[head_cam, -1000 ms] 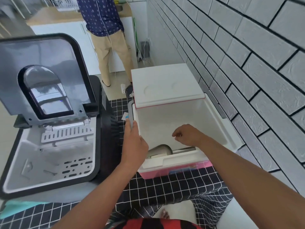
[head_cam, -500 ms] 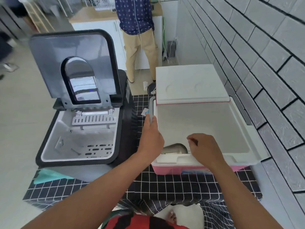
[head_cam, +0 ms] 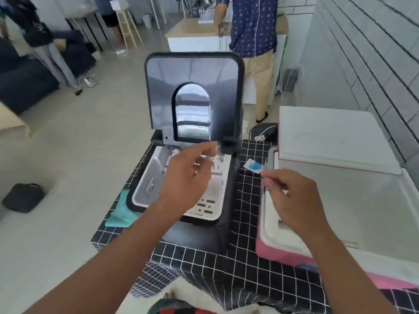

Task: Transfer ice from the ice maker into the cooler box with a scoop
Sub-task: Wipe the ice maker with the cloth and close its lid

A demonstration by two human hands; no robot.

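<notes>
The black ice maker (head_cam: 223, 223) stands on the checked tablecloth with its lid (head_cam: 192, 96) raised. Its white inner bin (head_cam: 147, 182) shows no ice that I can make out. My left hand (head_cam: 188, 180) hovers over that bin, fingers apart and holding nothing. To the right sits the pink cooler box (head_cam: 278, 252), white inside, with its white lid (head_cam: 328, 139) folded back. My right hand (head_cam: 292, 198) is over the cooler's left rim, fingers curled in, with nothing visible in them. The scoop is out of sight.
A teal cloth (head_cam: 121, 211) lies left of the ice maker, and a small blue-and-white card (head_cam: 254, 166) lies between the two boxes. A tiled wall (head_cam: 367, 64) runs along the right. A person in a blue shirt (head_cam: 254, 26) stands behind. A black bag (head_cam: 22, 197) is on the floor.
My view swung left toward the ice maker. My left hand left the cooler's corner and moved over the ice maker's bin. My right hand rose from inside the cooler to its left rim.
</notes>
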